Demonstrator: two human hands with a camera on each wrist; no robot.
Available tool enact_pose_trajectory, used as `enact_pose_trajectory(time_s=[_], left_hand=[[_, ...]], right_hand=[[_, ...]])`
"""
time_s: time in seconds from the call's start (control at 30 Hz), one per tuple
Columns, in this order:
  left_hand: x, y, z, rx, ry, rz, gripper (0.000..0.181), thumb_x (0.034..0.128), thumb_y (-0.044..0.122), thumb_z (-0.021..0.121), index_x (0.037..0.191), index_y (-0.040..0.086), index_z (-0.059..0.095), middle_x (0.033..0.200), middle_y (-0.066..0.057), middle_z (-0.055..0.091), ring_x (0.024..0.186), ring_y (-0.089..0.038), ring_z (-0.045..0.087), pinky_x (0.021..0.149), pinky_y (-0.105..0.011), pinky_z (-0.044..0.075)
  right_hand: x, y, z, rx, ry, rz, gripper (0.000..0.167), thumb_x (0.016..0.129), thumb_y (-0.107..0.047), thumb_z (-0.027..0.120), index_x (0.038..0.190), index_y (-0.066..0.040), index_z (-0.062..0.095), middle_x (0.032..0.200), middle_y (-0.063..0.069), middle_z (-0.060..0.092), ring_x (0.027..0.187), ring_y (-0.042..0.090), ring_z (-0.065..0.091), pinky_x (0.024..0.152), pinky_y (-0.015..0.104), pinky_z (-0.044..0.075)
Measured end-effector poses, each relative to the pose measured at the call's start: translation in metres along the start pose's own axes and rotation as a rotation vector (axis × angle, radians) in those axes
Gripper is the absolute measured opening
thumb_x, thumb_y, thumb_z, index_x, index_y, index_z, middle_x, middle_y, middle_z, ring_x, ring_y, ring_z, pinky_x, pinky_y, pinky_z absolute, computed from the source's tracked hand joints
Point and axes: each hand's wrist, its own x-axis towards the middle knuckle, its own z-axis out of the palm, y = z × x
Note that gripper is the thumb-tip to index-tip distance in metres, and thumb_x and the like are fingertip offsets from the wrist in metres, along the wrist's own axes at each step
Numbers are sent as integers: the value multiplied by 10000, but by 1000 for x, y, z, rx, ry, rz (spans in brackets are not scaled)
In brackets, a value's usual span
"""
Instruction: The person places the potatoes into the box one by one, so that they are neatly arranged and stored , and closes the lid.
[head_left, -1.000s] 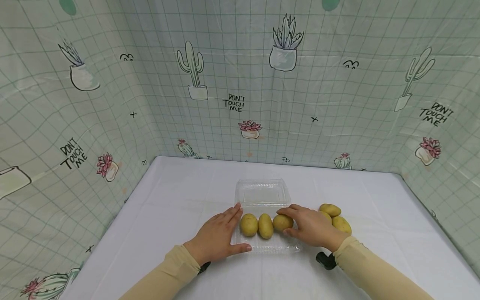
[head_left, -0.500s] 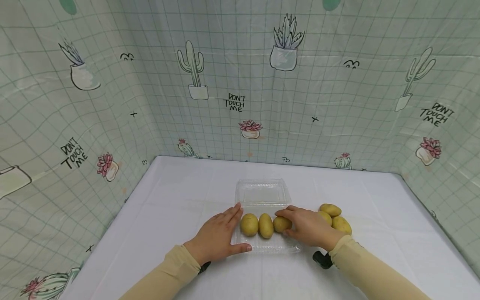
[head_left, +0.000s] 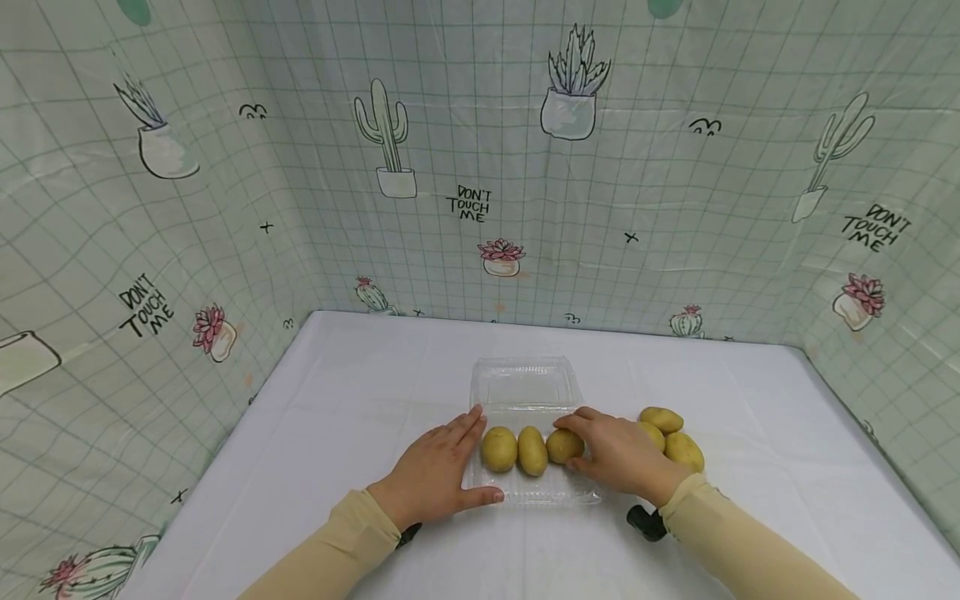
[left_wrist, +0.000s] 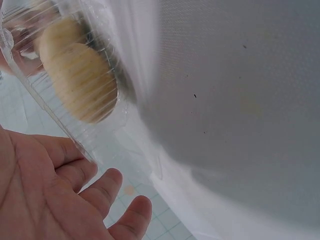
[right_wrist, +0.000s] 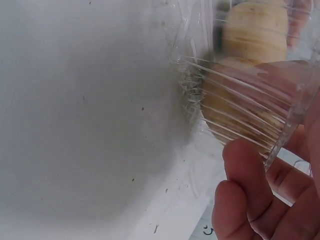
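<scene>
Three potatoes sit in a row in a clear plastic clamshell container [head_left: 540, 493] in the head view, its hinged lid [head_left: 525, 382] laid back behind. My left hand [head_left: 435, 471] lies along the container's left edge, thumb at the front corner and straight fingers at the left side. Between the thumb and fingers of my right hand [head_left: 622, 454] is the right potato [head_left: 564, 447]. The left potato [head_left: 498, 450] and the oblong middle potato [head_left: 532, 452] stand beside it. Through the ribbed wall, a potato [right_wrist: 240, 100] shows in the right wrist view, with fingertips outside that wall.
To the right of my right hand lies a small group of potatoes [head_left: 682, 450], partly hidden by the hand. White cloth covers the table [head_left: 375, 375]. A patterned curtain [head_left: 450, 275] encloses the back and sides.
My right hand and the right potato have shifted very slightly left. The left hand and the container have stayed in place.
</scene>
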Motion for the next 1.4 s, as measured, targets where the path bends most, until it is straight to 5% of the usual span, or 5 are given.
enact_pose_trajectory(time_s=[0.67, 1.2, 1.4], left_hand=[[0, 0, 1, 12, -19, -11, 1010, 893, 771, 444, 1536, -1, 341, 1622, -137, 238, 1436, -287, 334, 1121, -438, 337], [0, 1, -1, 11, -12, -10, 1013, 888, 766, 468, 1527, -11, 354, 1615, -147, 251, 1435, -292, 335, 1121, -437, 337], [0, 2, -3, 7, -15, -11, 1014, 887, 769, 465, 1526, -11, 357, 1615, -147, 251, 1437, -292, 332, 1124, -436, 332]], right_hand=[[-8, 2, -4, -45, 105, -23, 480, 788, -294, 848, 1221, -178, 676, 1171, -26, 645, 562, 42, 494, 416, 219, 358], [-25, 11, -24, 85, 122, -17, 474, 851, -260, 798, 1288, -162, 645, 1200, -29, 618, 627, -45, 490, 440, 193, 390], [-43, 27, -30, 157, 187, 0, 430, 872, -243, 790, 1274, -189, 648, 994, -122, 601, 678, -25, 487, 565, 220, 441]])
